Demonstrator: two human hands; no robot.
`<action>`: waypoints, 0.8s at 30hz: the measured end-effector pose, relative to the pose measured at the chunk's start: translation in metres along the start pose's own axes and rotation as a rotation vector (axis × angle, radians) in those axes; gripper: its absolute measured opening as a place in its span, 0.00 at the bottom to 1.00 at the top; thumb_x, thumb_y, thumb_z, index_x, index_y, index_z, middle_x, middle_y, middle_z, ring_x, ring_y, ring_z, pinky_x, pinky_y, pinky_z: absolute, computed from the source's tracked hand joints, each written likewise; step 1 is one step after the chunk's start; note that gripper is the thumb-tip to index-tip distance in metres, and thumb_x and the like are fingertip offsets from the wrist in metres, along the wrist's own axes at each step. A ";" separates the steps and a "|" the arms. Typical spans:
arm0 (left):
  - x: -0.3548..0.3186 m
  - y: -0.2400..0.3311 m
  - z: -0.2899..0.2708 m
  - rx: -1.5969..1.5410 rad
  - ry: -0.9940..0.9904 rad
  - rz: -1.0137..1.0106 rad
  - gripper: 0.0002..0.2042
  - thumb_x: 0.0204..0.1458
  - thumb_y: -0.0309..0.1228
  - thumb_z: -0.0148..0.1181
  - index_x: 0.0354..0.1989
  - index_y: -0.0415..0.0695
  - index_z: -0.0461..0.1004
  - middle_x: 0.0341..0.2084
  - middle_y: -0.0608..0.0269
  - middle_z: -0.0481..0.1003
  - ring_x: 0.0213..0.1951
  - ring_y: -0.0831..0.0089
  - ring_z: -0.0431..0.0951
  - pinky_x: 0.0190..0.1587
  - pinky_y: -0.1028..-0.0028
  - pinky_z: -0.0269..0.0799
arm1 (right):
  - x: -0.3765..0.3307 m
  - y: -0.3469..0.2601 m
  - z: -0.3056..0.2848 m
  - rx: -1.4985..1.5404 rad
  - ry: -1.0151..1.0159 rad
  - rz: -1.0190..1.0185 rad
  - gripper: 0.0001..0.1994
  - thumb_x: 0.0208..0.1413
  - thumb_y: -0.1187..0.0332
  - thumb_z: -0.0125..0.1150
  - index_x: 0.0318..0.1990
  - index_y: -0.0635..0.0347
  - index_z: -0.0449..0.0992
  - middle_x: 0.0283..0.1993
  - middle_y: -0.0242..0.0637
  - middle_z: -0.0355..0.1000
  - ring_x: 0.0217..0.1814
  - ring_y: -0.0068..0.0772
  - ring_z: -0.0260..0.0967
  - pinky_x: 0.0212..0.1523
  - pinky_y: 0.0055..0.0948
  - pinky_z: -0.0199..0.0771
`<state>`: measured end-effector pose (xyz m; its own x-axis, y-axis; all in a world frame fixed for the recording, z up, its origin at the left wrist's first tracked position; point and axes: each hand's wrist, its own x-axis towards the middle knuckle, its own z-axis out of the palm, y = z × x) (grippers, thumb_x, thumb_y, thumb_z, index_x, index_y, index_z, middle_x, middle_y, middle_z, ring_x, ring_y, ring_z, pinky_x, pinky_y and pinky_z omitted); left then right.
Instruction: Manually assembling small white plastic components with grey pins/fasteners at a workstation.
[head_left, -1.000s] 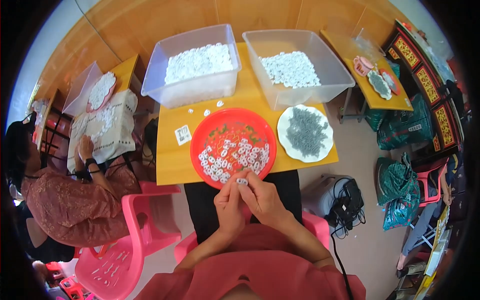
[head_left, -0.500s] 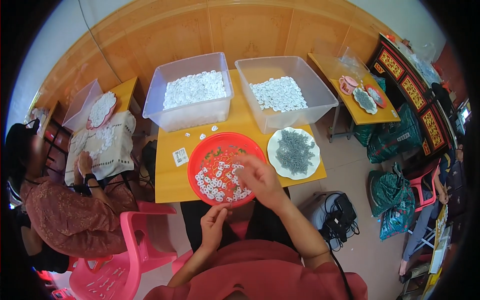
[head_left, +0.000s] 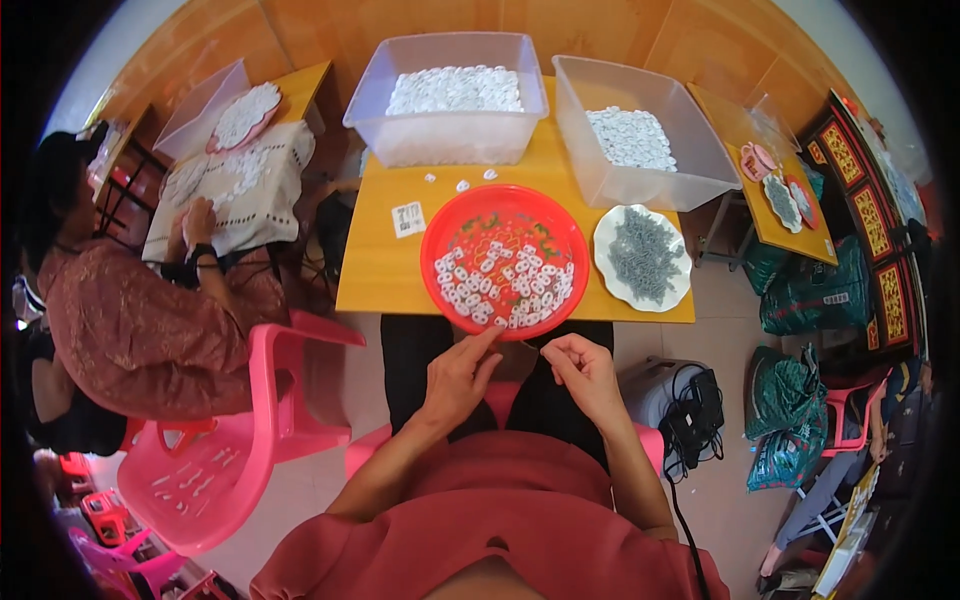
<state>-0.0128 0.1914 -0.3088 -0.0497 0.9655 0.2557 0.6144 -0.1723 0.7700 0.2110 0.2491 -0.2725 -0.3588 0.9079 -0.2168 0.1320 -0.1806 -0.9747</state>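
Note:
A round red tray (head_left: 432, 232) with a printed floral bottom holds many small white pieces (head_left: 460, 280), each with dark marks. My left hand (head_left: 455, 385) reaches to the tray's near rim with fingers stretched and thumb apart. Its fingertips are by a white piece at the edge; whether they touch it is unclear. Just right of it, below the tray, my right hand (head_left: 588, 382) is closed in a pinch. Something thin may be between its thumb and forefinger, too small to make out. A white scalloped plate (head_left: 668, 296) of small grey parts (head_left: 640, 255) stands right of the tray.
Two clear plastic bins (head_left: 440, 148) (head_left: 655, 185) of white pieces stand at the back of the yellow table (head_left: 385, 270). A small printed card (head_left: 408, 220) lies left. Another person (head_left: 140, 330) works at the left table, near a pink chair (head_left: 262, 440). Green sacks (head_left: 785, 410) lie right.
My right hand has come down from over the tray to its near side. My left hand has moved up to the rim, its fingers now extended. The view has shifted.

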 end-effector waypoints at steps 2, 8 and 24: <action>-0.004 0.000 -0.006 0.130 0.014 0.053 0.24 0.57 0.27 0.67 0.63 0.47 0.75 0.38 0.56 0.81 0.35 0.60 0.83 0.35 0.64 0.78 | -0.009 0.013 0.007 0.007 -0.041 0.015 0.07 0.69 0.69 0.63 0.42 0.64 0.80 0.26 0.22 0.70 0.26 0.10 0.64 0.27 0.15 0.60; -0.017 -0.026 -0.006 0.459 0.132 0.235 0.22 0.57 0.29 0.66 0.61 0.52 0.77 0.28 0.64 0.77 0.29 0.63 0.78 0.31 0.64 0.71 | -0.026 0.073 0.020 -0.198 -0.201 0.044 0.07 0.67 0.68 0.65 0.41 0.63 0.81 0.27 0.23 0.72 0.26 0.11 0.65 0.27 0.17 0.63; -0.064 -0.008 -0.002 0.413 0.221 0.436 0.11 0.54 0.33 0.71 0.44 0.47 0.81 0.29 0.60 0.82 0.29 0.61 0.83 0.31 0.63 0.73 | -0.104 0.131 0.032 -1.089 -0.336 -0.265 0.12 0.58 0.61 0.68 0.40 0.62 0.83 0.35 0.53 0.81 0.42 0.61 0.80 0.43 0.53 0.81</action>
<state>-0.0160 0.1309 -0.3305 0.1393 0.7527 0.6435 0.8654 -0.4083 0.2903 0.2360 0.1191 -0.3797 -0.6987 0.6933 -0.1765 0.6801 0.5670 -0.4648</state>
